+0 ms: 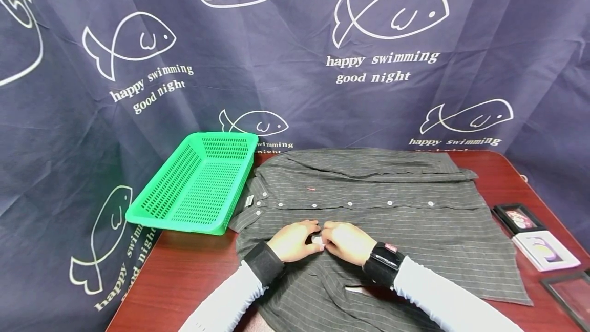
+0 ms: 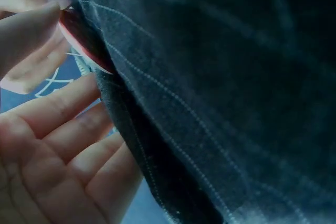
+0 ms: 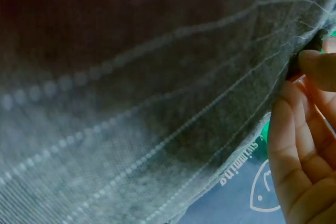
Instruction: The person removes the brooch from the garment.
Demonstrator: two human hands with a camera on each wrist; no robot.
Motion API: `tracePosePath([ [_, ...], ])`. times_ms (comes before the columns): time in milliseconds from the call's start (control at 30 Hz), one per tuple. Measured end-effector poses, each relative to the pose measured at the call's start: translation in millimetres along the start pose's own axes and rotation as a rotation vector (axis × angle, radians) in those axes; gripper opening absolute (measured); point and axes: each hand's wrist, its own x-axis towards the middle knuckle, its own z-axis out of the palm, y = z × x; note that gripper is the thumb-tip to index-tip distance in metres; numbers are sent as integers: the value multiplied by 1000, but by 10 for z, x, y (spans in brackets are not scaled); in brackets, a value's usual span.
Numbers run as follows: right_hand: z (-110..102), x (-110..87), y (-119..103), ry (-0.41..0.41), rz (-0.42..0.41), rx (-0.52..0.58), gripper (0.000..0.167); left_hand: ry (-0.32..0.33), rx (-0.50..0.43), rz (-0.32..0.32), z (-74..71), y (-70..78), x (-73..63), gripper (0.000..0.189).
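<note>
A dark grey pinstriped button-up shirt [image 1: 405, 240] lies spread out, with a row of white buttons across it. Both hands meet over its near half, at a small thin piece [image 1: 318, 240], white in the head view. From the left wrist it appears as a curved red-and-white piece [image 2: 86, 45] against the cloth. My left hand [image 1: 292, 242] pinches its edge; the other left fingers stretch along the fabric underneath. With thumb and fingertips, my right hand [image 1: 348, 242] pinches at the same spot, where fingers and cloth partly hide the piece.
A green plastic basket [image 1: 138, 215] stands at the table's left. On the right lie a dark frame with a picture [image 1: 521, 218], a white box [image 1: 546, 250] and a dark-rimmed clear frame [image 1: 569, 293]. Behind the reddish-brown table [image 1: 193, 270] hangs a blue fish-print curtain [image 1: 295, 65].
</note>
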Motion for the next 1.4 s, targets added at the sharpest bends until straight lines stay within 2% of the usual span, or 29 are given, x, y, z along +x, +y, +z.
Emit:
tracePosePath([
  [167, -34, 8, -3, 1, 34, 40, 21, 118, -15, 62, -21, 12, -10, 40],
  [267, -42, 14, -1, 4, 46, 60, 20, 159, -15, 70, -37, 39, -18, 30],
  [600, -79, 28, -9, -15, 118, 131, 15, 188, 28, 52, -38, 72, -50, 12],
  [800, -89, 38, 1, -41, 140, 167, 11, 212, 68, 67, -34, 62, -46, 9],
  [967, -90, 51, 9, -28, 166, 167, 11, 228, 84, 75, -29, 56, -39, 8],
  [1167, -109, 46, 41, 22, 173, 138, 15, 243, 72, 78, -44, 62, -40, 8],
  [1400, -75, 24, 84, 15, 183, 136, 13, 241, 39, 62, -58, 60, -37, 8],
])
